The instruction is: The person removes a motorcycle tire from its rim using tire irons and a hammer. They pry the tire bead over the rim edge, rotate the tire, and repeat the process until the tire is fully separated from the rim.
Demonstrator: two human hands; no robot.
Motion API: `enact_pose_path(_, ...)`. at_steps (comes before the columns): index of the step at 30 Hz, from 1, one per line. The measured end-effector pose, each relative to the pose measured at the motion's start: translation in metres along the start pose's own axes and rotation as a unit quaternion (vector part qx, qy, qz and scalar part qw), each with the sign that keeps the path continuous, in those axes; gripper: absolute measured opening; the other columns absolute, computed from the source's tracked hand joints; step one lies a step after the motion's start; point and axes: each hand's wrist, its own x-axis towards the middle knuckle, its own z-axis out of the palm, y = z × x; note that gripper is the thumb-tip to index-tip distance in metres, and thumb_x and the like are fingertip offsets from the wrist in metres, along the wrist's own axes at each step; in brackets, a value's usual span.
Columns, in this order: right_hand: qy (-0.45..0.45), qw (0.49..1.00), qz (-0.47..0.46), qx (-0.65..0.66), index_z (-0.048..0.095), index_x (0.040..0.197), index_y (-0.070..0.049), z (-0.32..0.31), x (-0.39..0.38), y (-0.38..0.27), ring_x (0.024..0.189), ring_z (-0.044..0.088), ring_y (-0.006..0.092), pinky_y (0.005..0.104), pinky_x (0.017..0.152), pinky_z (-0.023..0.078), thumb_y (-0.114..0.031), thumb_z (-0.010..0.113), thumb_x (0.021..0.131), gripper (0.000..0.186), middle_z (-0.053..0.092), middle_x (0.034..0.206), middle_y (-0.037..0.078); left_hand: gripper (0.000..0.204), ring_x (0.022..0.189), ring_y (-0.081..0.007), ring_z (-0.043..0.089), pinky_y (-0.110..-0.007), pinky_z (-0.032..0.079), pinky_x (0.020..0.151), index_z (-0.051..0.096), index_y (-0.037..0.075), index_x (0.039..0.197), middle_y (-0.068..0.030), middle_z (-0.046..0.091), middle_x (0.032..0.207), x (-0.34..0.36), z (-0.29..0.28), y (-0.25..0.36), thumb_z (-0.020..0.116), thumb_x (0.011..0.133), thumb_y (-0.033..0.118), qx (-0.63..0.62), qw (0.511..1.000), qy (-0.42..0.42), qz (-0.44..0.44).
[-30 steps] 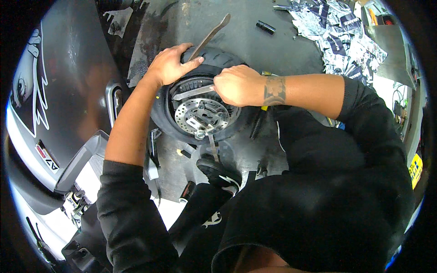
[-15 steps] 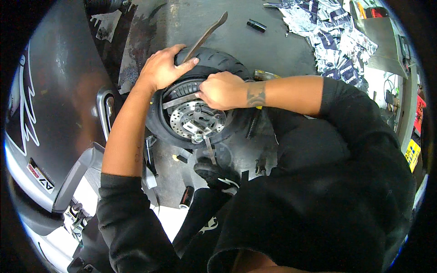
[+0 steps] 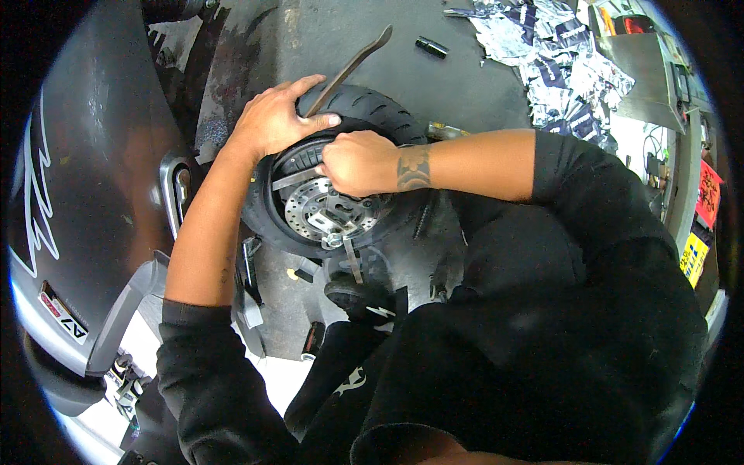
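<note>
Head view: I see my left hand (image 3: 273, 120) closed over a tyre lever (image 3: 349, 68) whose long axis runs up-right from the tyre (image 3: 364, 105), centre frame. My right hand (image 3: 358, 163), nearer the rim, is fisted on a second lever (image 3: 293, 178). Crumpled silver-and-blue wrappers (image 3: 554, 62) lie upper right; yellow and red labels (image 3: 697, 232) sit at right edge.

We note a heap of crumpled silver-and-dark-blue foil wrappers (image 3: 554, 58) on the floor at upper right. At the right edge hang a red sign (image 3: 708, 194) and, below it, a yellow label (image 3: 694, 260). A small red-and-white sticker (image 3: 63, 312) sits on the grey scooter panel (image 3: 85, 194), lower left.
</note>
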Motion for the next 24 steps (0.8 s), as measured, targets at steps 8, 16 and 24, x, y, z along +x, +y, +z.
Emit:
enact_pose_path(8,-0.427,0.881,0.131,0.158,0.073,0.091,0.000,-0.074,0.025,0.006,0.058,0.066,0.0228,0.0396,0.054,0.055,-0.033,0.057,0.103,0.038,0.070,0.077,0.010,0.087,0.128,-0.0427,0.064,-0.051,0.049,0.111,0.060,0.022,0.150,-0.0219,0.069,0.136,-0.003,-0.013,0.009,0.072,0.081,0.075,0.005,0.998,-0.038,-0.039)
enact_pose_path(16,-0.352,0.382,0.426,0.741,0.058,0.109,-0.003,-0.067,-0.001,0.011,0.045,0.034,0.0025,0.0183,0.035,0.027,-0.037,0.054,0.110,0.035,0.044,0.070,-0.005,0.083,0.125,-0.0401,0.066,-0.049,0.050,0.109,0.061,0.018,0.147,-0.0240,0.072,0.129,0.000,-0.012,0.006,0.072,0.083,0.071,-0.005,0.998,-0.052,-0.044)
enact_pose_path(24,-0.171,0.368,0.494,0.769,0.054,0.103,-0.006,-0.058,-0.017,-0.095,0.047,0.030,0.0039,0.0213,0.039,0.024,-0.025,0.048,0.110,0.021,0.037,0.067,-0.008,0.084,0.127,-0.0389,0.066,-0.047,0.051,0.110,0.059,0.018,0.150,-0.0216,0.070,0.134,0.000,-0.020,0.011,0.070,0.086,0.071,0.016,0.996,-0.074,-0.057)
